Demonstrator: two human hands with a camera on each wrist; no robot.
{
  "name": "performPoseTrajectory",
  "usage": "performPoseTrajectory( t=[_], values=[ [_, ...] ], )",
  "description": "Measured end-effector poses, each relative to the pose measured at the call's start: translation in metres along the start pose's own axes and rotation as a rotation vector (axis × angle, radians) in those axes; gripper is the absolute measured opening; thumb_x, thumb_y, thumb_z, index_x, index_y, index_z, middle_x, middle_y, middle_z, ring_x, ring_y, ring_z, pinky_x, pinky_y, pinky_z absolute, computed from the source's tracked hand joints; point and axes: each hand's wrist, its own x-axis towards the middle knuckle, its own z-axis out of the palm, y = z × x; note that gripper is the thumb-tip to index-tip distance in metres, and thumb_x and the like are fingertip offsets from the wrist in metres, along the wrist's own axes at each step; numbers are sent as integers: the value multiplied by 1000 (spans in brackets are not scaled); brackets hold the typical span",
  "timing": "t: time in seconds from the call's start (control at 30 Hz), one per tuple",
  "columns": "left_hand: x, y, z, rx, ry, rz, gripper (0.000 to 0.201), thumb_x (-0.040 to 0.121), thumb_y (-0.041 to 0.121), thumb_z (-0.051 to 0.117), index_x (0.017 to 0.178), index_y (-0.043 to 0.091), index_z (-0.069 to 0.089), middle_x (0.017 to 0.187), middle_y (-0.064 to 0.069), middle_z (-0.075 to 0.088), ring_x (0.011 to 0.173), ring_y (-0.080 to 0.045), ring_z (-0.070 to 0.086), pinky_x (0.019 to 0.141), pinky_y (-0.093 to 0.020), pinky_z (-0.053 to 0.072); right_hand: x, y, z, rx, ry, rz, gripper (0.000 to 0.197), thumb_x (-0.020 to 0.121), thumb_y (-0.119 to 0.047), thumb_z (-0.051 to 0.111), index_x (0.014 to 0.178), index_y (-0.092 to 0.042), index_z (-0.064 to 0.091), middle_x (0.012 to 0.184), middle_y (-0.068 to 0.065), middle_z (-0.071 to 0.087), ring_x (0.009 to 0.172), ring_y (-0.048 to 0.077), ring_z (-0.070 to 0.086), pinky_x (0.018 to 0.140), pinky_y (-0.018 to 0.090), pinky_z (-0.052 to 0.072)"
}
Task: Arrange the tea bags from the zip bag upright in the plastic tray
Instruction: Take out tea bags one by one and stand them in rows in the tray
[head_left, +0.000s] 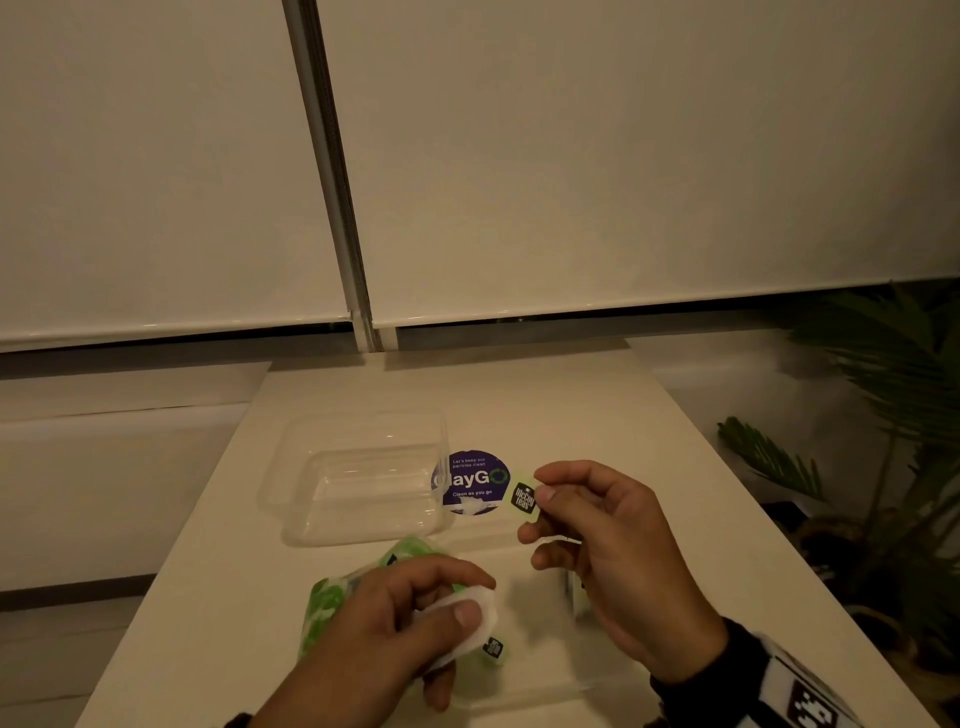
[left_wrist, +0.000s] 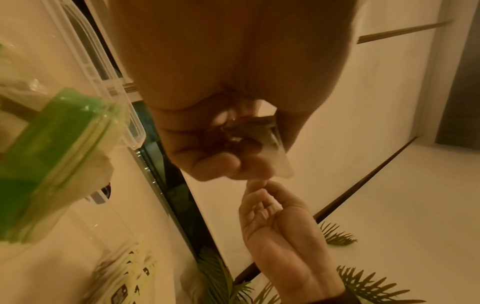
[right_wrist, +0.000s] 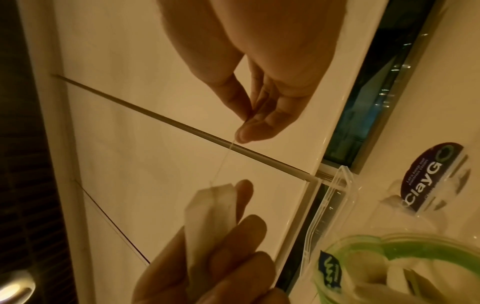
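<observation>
Two hands are sharing one tea bag (head_left: 470, 621) over the white table (head_left: 649, 467): my left hand (head_left: 400, 623) is gripping its white pouch at 6 o'clock, while my right hand (head_left: 608, 551) is pinching its green paper tag (head_left: 522, 498) at 3 o'clock. The zip bag (head_left: 332, 603) is lying under my left hand, touching it. The plastic tray (head_left: 358, 478) is sitting at 11 o'clock beside a purple sticker (head_left: 475, 480).
</observation>
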Motion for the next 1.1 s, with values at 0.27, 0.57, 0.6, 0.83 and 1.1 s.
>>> performPoseTrajectory(
  t=[0.27,0.57,0.6,0.83,1.1],
  values=[
    [-3,-12,-5,215,-18,6,33,57,45,71,89,37,74,69,-2,54,66,-11,53,62,-15,42,4,-8,-4,-3,54,-34,9,90,5,58,96,2,64,71,10,71,59,22,65,45,27,50],
    [-5,-21,-15,224,39,-29,20,65,27,70,82,35,75,66,-1,66,64,-3,61,61,-11,43,5,-12,-9,-61,67,-54,13,90,5,57,93,0,68,73,11,70,56,20,59,47,29,50],
    [-6,-23,-17,213,82,-24,19,66,25,70,83,32,76,72,-10,68,63,-10,63,60,-15,47,6,-12,-10,-78,65,-62,13,90,5,56,92,0,68,72,10,69,55,20,58,47,29,51],
    [-9,-20,-38,111,417,105,35,82,-16,61,78,15,77,65,-22,63,41,-28,54,44,-25,47,8,-19,-26,-478,-10,-231,19,91,0,61,88,-14,74,66,2,66,53,13,57,54,23,52],
    [-5,-8,-39,-158,506,65,20,84,-4,60,93,8,74,64,-14,53,43,-26,47,39,-26,41,17,0,-38,-1057,-72,-516,21,92,-11,64,106,-23,73,89,-25,62,89,-4,59,75,10,45]
  ],
)
